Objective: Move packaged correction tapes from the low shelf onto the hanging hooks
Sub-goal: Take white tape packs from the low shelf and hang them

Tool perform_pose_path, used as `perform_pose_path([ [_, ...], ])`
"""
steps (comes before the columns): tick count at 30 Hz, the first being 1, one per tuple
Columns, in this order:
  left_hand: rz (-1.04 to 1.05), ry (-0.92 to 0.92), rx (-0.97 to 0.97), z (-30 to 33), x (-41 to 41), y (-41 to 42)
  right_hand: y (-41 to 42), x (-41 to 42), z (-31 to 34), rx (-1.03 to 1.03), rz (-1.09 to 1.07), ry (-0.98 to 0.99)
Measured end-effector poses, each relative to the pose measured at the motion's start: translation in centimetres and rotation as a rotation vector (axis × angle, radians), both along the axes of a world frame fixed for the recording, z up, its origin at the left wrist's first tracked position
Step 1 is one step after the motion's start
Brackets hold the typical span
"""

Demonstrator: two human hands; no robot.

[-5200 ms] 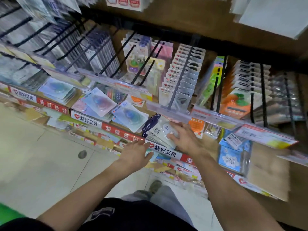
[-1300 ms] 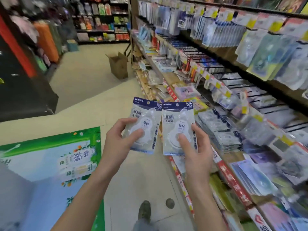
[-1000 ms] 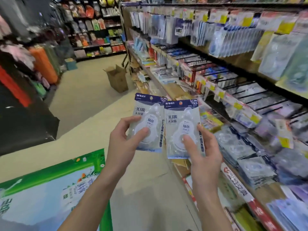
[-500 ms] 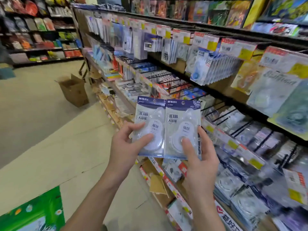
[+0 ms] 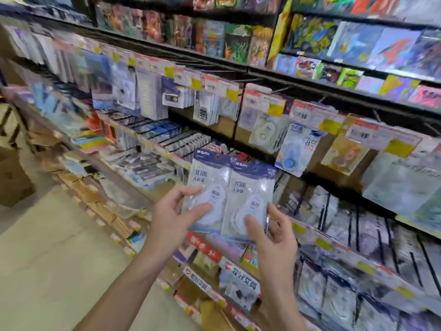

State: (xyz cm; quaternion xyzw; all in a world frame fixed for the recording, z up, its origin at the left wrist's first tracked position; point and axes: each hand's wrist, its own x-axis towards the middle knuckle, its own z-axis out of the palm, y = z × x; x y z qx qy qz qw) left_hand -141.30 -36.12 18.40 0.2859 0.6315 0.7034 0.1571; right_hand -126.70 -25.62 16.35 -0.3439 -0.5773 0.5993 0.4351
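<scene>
I hold two packaged correction tapes side by side at chest height in front of the shelving. My left hand [image 5: 175, 215] pinches the left pack [image 5: 210, 187], thumb on its clear blister. My right hand [image 5: 272, 231] pinches the right pack [image 5: 250, 199] the same way. Both packs are clear with a dark blue header card and a white tape inside. Behind them run rows of hanging hooks [image 5: 281, 88] with price tags, loaded with other blister packs. The low shelf [image 5: 241, 280] with its red and white label strip lies below my hands. The picture is blurred by motion.
Colourful books [image 5: 353, 41] fill the top shelves. Black hook rails with packs [image 5: 372, 237] extend to the right at hand height. A cardboard box [image 5: 12, 177] stands on the pale floor [image 5: 55, 254] at the left. Paper goods line the bottom shelf along the aisle.
My view has swung right and up from the aisle toward the hook rows. Both hands still hold their packs and have lifted them closer to the shelving.
</scene>
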Motion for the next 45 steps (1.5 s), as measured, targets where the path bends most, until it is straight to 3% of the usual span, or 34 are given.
perform_pose_path([
  [8, -0.102, -0.049, 0.015, 1.0, -7.6, 3.6, 1.5, -6.3, 1.8, 0.031, -0.086, 0.064],
  [20, -0.201, 0.133, -0.077, 1.4, -15.0, 10.6, 7.2, -12.5, 1.1, 0.048, -0.154, 0.239],
  [30, -0.239, 0.271, -0.043, 1.8, -17.1, 17.7, 10.5, -14.3, 0.7, 0.138, -0.214, 0.228],
  [39, -0.243, 0.271, 0.025, 1.1, -17.7, 20.0, 11.8, -14.7, 0.8, 0.176, -0.292, 0.204],
  [45, -0.297, 0.149, 0.091, 1.1, -18.0, 20.2, 12.2, -15.2, 0.8, 0.152, -0.392, 0.224],
])
